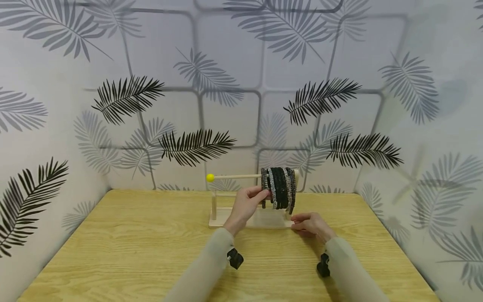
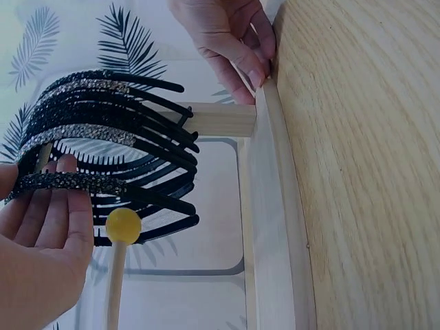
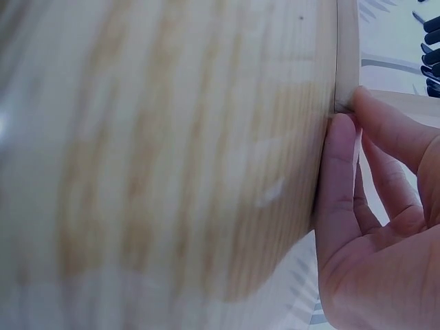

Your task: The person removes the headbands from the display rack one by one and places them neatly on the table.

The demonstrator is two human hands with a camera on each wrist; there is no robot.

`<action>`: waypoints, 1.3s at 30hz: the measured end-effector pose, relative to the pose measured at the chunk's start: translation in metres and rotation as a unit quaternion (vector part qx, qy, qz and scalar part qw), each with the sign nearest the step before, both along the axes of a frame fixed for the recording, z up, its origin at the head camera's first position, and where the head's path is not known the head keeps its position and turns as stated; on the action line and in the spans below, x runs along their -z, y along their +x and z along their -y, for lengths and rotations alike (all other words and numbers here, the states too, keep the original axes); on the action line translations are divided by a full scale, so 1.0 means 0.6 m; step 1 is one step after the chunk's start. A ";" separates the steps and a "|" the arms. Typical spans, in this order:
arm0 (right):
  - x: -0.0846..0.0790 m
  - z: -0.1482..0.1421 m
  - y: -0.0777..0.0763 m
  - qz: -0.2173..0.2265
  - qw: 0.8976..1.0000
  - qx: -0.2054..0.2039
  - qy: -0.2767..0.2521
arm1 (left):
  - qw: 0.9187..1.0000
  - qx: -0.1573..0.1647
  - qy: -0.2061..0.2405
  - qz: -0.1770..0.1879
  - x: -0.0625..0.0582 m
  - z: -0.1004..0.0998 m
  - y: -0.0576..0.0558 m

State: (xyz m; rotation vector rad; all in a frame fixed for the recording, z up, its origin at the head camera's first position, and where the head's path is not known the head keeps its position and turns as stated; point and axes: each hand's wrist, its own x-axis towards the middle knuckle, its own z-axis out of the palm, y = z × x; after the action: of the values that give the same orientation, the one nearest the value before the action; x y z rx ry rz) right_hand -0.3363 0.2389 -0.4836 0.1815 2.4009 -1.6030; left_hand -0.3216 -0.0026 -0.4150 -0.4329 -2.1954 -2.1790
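Observation:
Several black headbands (image 1: 279, 188), some glittery, hang side by side at the right end of a wooden rack's upper rod (image 1: 237, 176). My left hand (image 1: 246, 206) pinches the leftmost one, a dark glittery headband (image 2: 75, 181), with the fingers inside its curve and the thumb outside. It still hangs around the rod, a little apart from the others. My right hand (image 1: 312, 225) grips the right front corner of the rack's flat base (image 1: 253, 223) between thumb and fingers. In the right wrist view, the fingertips (image 3: 342, 127) meet at that corner.
A yellow ball (image 1: 210, 178) caps the rod's left end. Below runs a lower rod (image 1: 226, 194) with a short post (image 1: 214, 207) at its left. The rack stands on a wood-grain table (image 1: 151, 251), near the leaf-patterned back wall (image 1: 226, 117).

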 end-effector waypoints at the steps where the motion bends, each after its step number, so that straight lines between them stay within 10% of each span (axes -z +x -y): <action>1: 0.000 0.000 0.000 -0.001 1.000 -0.004 0.000 | 1.000 0.002 0.006 0.000 0.000 0.003 0.000; 12: 0.003 -0.001 0.005 0.000 1.000 -0.001 -0.009 | 0.997 0.016 0.071 -0.006 0.005 0.039 -0.002; 39: -0.002 0.000 0.005 0.000 1.000 -0.006 -0.008 | 0.996 -0.044 0.075 -0.035 0.014 0.110 0.006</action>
State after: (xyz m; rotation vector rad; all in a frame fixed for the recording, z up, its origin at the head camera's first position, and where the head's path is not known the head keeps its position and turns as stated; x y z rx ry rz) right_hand -0.3334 0.2391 -0.4823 0.1636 2.3828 -1.6169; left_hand -0.3179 -0.0688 -0.4233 -0.3928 -1.9599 -2.2269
